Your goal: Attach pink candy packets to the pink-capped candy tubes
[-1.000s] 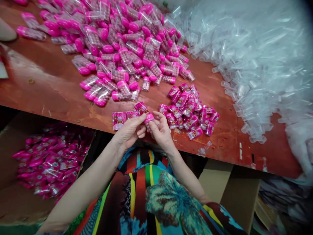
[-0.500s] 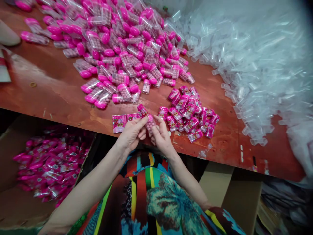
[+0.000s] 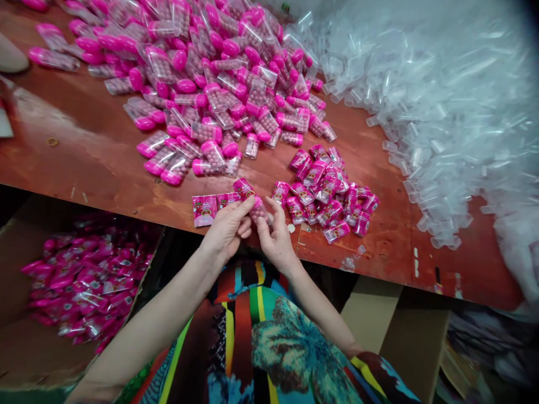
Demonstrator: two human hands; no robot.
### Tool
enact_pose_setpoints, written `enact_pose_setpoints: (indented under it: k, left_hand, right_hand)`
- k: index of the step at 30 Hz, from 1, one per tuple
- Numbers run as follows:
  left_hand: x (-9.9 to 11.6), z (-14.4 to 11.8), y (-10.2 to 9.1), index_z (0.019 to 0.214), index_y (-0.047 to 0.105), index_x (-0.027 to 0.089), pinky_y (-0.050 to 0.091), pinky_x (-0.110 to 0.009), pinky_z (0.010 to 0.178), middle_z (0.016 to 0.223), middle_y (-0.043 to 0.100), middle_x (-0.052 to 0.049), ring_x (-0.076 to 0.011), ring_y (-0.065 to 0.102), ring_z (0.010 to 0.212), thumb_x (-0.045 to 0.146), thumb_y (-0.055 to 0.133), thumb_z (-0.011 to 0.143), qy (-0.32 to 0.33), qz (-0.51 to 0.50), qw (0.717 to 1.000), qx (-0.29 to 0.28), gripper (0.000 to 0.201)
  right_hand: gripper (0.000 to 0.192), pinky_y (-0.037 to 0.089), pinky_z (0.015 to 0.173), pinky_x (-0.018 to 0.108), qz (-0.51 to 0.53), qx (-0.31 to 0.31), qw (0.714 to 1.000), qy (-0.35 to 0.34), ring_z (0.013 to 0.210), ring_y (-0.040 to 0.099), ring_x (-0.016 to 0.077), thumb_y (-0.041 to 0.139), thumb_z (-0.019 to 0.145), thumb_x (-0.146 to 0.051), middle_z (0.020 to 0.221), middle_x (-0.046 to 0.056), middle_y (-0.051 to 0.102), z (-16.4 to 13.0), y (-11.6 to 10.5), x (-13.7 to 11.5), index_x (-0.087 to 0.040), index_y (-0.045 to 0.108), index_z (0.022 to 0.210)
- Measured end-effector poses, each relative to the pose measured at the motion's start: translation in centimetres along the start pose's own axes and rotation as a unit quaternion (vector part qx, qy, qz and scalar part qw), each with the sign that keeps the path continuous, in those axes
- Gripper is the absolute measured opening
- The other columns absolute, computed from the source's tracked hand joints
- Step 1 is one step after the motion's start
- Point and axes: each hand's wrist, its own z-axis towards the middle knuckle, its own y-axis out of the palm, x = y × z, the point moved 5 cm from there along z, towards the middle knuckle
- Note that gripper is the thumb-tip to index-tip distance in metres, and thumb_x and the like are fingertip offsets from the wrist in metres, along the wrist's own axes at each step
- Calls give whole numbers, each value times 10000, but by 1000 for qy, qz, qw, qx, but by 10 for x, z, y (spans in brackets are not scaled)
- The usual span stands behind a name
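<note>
Gripping a small pink container (image 3: 258, 210) at the near edge of the desk (image 3: 96, 168), to the left of the wrapped pile (image 3: 328, 193), the person's left hand (image 3: 229, 227) has thumb and fingers closed around one end; no gap visible in that grip. Right hand (image 3: 275, 238) is also left of the wrapped pile, nearer the person; its grip is partly parted, thumb and index finger spread about the container's other end. Cannot tell whether they press on it. Container lies tilted, bead-like shapes faintly visible in its side, part hidden by fingers. Farther left of the wrapped pile, a row of printed pink wrappers (image 3: 205, 211) runs along the desk edge up to the left hand; the wrapper nearest the hand sits at an angle. Beyond and left of the wrapped pile: large heap of pink-capped containers (image 3: 217, 98), beads seen through clear walls. Beyond and right of it: broad mass of clear plastic tubes (image 3: 421, 112). Well left of the wrapped pile and below desk level, a carton (image 3: 37, 362) holds many glossy pink packs (image 3: 92, 280). Nearer the person than the wrapped pile: a patterned garment (image 3: 290, 342).
</note>
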Motion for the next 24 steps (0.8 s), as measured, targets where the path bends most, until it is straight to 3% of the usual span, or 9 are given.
enact_pose_setpoints:
  k: [4, 7, 9, 12, 16, 18, 19, 21, 24]
  left_hand:
    - [1, 5, 1, 728, 606, 115, 227, -134, 330, 559, 541, 54, 14, 297, 347, 335, 890, 699, -33, -4, 998, -47, 361]
    - [1, 5, 0, 748, 619, 112, 222, -134, 324, 547, 520, 62, 15, 276, 341, 343, 879, 721, -58, 11, 996, -74, 348]
    - [1, 4, -1, 766, 628, 118, 232, -137, 324, 515, 485, 75, 9, 266, 335, 359, 870, 736, -58, 25, 995, -81, 343]
    - [-1, 3, -1, 786, 633, 128, 267, -147, 333, 482, 460, 83, -4, 276, 331, 406, 859, 745, -49, 40, 994, -88, 361]
    - [-6, 0, -3, 723, 595, 145, 263, -159, 333, 413, 409, 96, -10, 253, 306, 434, 863, 731, -26, 63, 997, -34, 395]
    - [-8, -2, -4, 687, 572, 153, 258, -167, 331, 396, 392, 99, -18, 269, 302, 435, 872, 715, -6, 63, 998, 8, 412]
    - [-9, -3, -4, 676, 568, 154, 258, -170, 332, 402, 399, 95, -22, 287, 306, 437, 874, 709, 2, 58, 998, 24, 419]
    - [-11, -6, -2, 669, 575, 145, 263, -173, 339, 443, 453, 75, -19, 311, 322, 445, 865, 716, 7, 45, 999, 30, 420]
    - [-10, -8, 1, 695, 617, 123, 280, -170, 356, 520, 540, 38, -6, 311, 341, 439, 830, 757, 9, 46, 999, 6, 386]
  right_hand:
    - [490, 556, 918, 463, -73, 12, 997, -16, 1009, 669, 238, 551, 986, -399, 1304, 125, 630, -2, -7, -8, -272, 423, 1442]
    - [475, 561, 679, 300, 75, -10, 996, 48, 792, 636, 150, 560, 983, -452, 1094, 67, 646, 0, -6, -11, -289, 428, 1409]
    - [492, 410, 449, 196, 215, -50, 967, 124, 509, 448, 75, 546, 988, -492, 818, -30, 567, 0, 0, -9, -308, 386, 1416]
    - [509, 258, 368, 169, 286, -87, 939, 169, 405, 199, 48, 523, 999, -497, 683, -100, 444, -1, 7, -6, -328, 340, 1443]
    - [504, 522, 643, 236, 132, -2, 989, 65, 742, 586, 107, 575, 975, -449, 1032, 35, 624, 1, 4, -4, -285, 423, 1427]
    - [498, 540, 718, 251, 110, 22, 992, 55, 868, 619, 128, 588, 966, -444, 1125, 60, 623, 2, 5, -4, -272, 442, 1410]
    - [496, 523, 649, 234, 136, 11, 987, 80, 781, 606, 113, 576, 971, -452, 1047, 39, 626, 2, 7, -3, -273, 431, 1410]
    - [502, 384, 444, 184, 225, -29, 962, 149, 501, 431, 64, 557, 978, -471, 801, -48, 559, 2, 12, -3, -284, 388, 1412]
    - [545, 185, 352, 163, 319, -74, 924, 196, 384, 146, 36, 584, 962, -484, 629, -134, 414, 3, 15, -7, -300, 345, 1417]
